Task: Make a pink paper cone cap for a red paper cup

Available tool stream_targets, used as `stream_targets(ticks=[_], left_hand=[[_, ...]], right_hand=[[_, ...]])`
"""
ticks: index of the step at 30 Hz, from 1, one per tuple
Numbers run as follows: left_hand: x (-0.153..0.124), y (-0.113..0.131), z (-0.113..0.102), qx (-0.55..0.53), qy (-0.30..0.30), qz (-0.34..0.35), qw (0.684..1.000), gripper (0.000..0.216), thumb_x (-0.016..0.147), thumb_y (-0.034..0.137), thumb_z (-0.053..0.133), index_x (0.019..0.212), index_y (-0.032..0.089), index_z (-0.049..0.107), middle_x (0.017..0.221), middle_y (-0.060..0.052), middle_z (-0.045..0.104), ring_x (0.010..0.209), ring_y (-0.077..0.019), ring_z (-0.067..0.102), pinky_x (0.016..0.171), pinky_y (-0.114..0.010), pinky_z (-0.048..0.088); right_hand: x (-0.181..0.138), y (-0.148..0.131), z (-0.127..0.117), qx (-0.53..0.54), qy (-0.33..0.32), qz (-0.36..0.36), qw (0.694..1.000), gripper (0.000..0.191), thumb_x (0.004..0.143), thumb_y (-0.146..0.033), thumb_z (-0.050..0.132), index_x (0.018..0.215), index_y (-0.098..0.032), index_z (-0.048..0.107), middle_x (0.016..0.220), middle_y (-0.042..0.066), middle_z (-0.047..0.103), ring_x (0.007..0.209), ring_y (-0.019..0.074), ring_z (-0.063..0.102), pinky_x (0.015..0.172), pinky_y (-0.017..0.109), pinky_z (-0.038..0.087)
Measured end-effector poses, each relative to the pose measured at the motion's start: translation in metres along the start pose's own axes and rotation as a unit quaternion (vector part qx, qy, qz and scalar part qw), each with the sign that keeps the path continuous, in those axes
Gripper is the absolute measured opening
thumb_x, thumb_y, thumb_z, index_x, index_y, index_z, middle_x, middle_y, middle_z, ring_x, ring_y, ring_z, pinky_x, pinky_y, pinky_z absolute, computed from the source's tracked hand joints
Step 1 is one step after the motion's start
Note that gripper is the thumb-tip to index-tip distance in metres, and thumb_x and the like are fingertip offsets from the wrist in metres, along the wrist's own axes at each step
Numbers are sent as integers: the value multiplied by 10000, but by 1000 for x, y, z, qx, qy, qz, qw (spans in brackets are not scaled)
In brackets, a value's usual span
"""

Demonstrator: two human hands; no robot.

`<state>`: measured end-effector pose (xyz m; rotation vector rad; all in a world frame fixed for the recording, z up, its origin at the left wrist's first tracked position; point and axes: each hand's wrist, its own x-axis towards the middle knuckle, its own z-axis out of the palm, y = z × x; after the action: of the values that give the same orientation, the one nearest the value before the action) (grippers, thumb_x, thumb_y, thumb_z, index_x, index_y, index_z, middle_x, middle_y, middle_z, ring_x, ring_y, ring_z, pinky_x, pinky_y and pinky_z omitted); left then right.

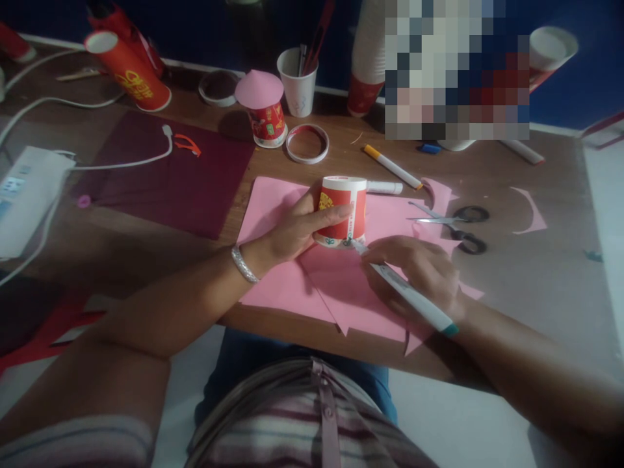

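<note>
A red and white paper cup (344, 209) stands upside down on pink paper sheets (277, 208) at the table's front. My left hand (297, 227) is wrapped round the cup's side, holding it in place. My right hand (414, 270) grips a white marker with a teal end (414, 299); its tip rests at the cup's rim, on the pink paper.
Scissors (455, 224) and pink offcuts (529, 211) lie to the right. Behind are a white marker (392, 166), a cut cup ring (307, 143), a cup with a pink cone lid (263, 107), a cup of tools (297, 81), stacked cups (368, 58), dark maroon paper (170, 175) and a power strip (24, 195).
</note>
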<state>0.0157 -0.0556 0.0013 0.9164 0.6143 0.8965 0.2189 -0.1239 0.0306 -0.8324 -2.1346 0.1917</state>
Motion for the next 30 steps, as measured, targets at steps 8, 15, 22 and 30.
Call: stream_targets(ticks=[8, 15, 22, 30], left_hand=[[1, -3, -3, 1, -9, 5, 1000, 454, 826, 397, 839, 1129, 207, 559, 968, -7, 720, 835, -145, 709, 735, -269, 550], [0, -5, -4, 13, -13, 7, 1000, 447, 835, 416, 834, 1128, 217, 562, 969, -12, 725, 797, -138, 696, 714, -255, 544], [0, -4, -5, 13, -17, -7, 1000, 439, 829, 396, 845, 1124, 221, 571, 886, 17, 709, 725, -114, 671, 713, -248, 538], [-1, 0, -2, 5, -12, -16, 1000, 459, 816, 398, 853, 1125, 202, 577, 957, -21, 741, 788, -142, 703, 743, -271, 559]], right_hand=[[0, 3, 2, -13, -8, -19, 1000, 192, 933, -66, 679, 1072, -190, 634, 895, 30, 783, 778, 160, 764, 706, 261, 626], [-1, 6, 1, -15, -9, -33, 999, 216, 925, -64, 695, 1097, -180, 636, 906, 32, 785, 793, 163, 771, 711, 257, 633], [-2, 6, 2, -13, -4, -15, 1000, 239, 935, -64, 690, 1124, -201, 639, 949, 28, 796, 805, 165, 778, 705, 263, 633], [-2, 6, 2, -27, 19, 5, 999, 213, 918, -80, 721, 1087, -186, 646, 909, 22, 785, 776, 158, 766, 687, 243, 617]])
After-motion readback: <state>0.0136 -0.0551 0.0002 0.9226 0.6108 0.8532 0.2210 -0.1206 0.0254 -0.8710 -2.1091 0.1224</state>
